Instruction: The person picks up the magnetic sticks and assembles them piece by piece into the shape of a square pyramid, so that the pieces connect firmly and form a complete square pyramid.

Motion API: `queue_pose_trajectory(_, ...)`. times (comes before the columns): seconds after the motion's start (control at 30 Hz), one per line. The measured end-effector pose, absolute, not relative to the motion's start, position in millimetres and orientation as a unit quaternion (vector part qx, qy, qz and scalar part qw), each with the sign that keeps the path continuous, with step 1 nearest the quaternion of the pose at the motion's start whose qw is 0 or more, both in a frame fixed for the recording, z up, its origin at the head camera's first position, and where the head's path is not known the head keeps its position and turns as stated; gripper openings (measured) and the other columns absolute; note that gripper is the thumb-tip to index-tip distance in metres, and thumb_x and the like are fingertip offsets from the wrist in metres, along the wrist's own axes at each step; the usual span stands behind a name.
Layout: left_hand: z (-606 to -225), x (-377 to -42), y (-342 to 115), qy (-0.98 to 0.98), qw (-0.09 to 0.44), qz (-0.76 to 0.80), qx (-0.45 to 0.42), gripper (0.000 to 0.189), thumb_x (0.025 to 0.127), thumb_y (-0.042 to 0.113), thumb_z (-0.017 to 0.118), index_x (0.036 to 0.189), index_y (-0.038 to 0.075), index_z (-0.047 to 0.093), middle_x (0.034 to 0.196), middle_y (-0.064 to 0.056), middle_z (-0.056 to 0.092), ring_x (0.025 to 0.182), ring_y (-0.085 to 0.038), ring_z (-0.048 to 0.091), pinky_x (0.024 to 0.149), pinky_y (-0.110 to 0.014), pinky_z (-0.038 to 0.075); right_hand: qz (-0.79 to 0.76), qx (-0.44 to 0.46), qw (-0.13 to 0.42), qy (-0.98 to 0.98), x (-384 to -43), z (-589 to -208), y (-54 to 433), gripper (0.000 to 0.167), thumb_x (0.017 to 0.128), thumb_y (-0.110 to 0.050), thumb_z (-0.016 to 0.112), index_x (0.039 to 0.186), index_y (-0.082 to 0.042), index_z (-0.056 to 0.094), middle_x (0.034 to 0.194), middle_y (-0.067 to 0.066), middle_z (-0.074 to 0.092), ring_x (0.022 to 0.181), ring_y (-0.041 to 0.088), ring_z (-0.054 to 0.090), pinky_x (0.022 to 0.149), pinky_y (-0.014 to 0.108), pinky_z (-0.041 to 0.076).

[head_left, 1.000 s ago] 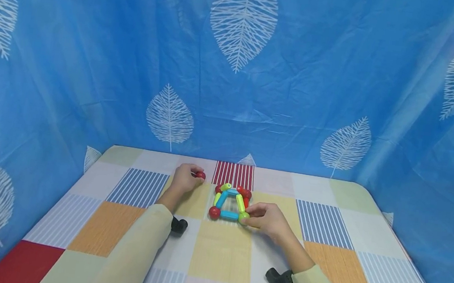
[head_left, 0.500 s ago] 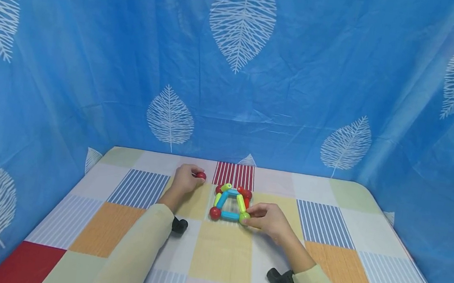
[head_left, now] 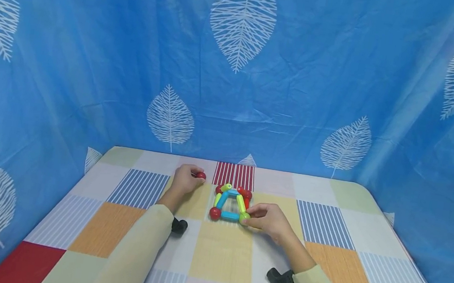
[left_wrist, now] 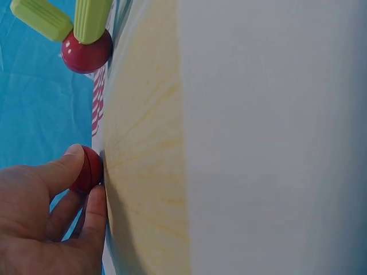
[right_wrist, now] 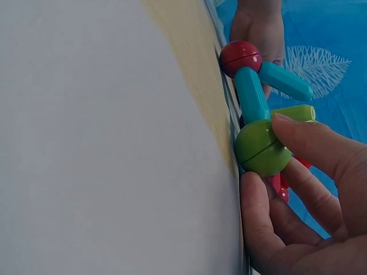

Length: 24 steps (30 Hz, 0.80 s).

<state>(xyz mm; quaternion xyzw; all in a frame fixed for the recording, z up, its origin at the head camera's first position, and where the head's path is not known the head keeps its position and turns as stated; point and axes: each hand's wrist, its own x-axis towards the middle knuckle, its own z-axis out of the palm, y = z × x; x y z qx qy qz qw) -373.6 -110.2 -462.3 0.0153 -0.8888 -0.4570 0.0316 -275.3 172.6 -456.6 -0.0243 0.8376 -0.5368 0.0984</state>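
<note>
A frame of plastic rods and balls sits mid-table in the head view, with a blue rod [head_left: 230, 216] along its near side. At its near right corner my right hand [head_left: 270, 220] pinches a green ball [right_wrist: 261, 150] between thumb and fingers. A red ball [right_wrist: 241, 58] forms the near left corner, with blue rods running from it. Two rods stick up from the far corners, one of them yellow-green [left_wrist: 92, 20]. Left of the frame, my left hand [head_left: 185, 179] holds a loose red ball [left_wrist: 92, 171] by thumb and fingertips, low at the tabletop.
The table wears a patchwork-print cloth [head_left: 221, 259]. Blue curtains with white leaf prints [head_left: 230, 113] enclose it at the back and both sides. Black wrist-worn devices [head_left: 278, 279] protrude beneath both forearms, close over the cloth.
</note>
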Motion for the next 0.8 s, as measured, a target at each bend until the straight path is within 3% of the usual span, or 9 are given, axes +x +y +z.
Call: queue_pose_trajectory(0.8, -466.6, -372.9, -113.7, -0.87, 0.024, -0.491, 0.024, 0.034, 0.091, 0.011, 0.077, 0.124, 0.005, 0.071, 0.124, -0.017, 0.07, 0.116, -0.032, 0.064, 0.1, -0.044, 0.056, -0.555, -0.029, 0.107, 0.824, -276.0, -458.0, 174.0, 0.031, 0.077, -0.009, 0.089, 0.103, -0.001, 0.076, 0.097, 0.008, 0.076, 0.085, 0.014, 0.066, 0.074, 0.028, 0.059)
